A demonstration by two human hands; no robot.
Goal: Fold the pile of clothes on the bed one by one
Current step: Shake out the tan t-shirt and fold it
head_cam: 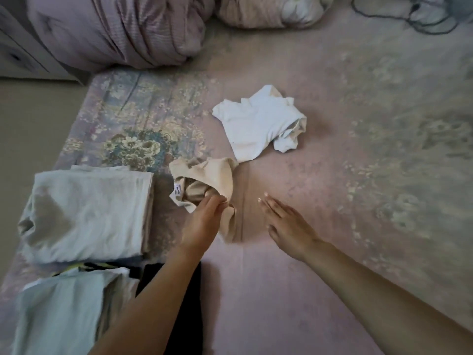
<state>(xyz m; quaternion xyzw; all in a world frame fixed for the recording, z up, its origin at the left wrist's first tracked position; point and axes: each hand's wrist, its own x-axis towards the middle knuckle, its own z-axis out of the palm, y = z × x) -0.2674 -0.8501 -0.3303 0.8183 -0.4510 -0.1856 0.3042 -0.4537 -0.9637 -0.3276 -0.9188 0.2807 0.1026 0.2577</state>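
Head view. Pinched a crumpled beige garment in the left hand, fingers curled round a fold of the cloth and lifting it just off the pink floral bedspread. Carried a small white label on its left edge — blue print there, too blurred to read. Held the right hand out flat just right of the beige garment, fingers straight and together, gripping nothing, low over the bedspread; contact with the cover could not be told.

Lay beyond the beige garment and a little to its right: a rumpled white garment, unfolded, one corner nearly touching the beige cloth. Sat left of the beige garment: a folded pale grey-green piece, squared up near the bed's edge. Nearer the camera from that, another pale folded stack — a yellow-and-black striped edge peeping out along its far side. Showed beside it, under the left forearm, a black folded item. Heaped far behind the beige garment, at the top: a bunched mauve duvet and a pale bundle. Trailed in the far right corner, a dark cable.
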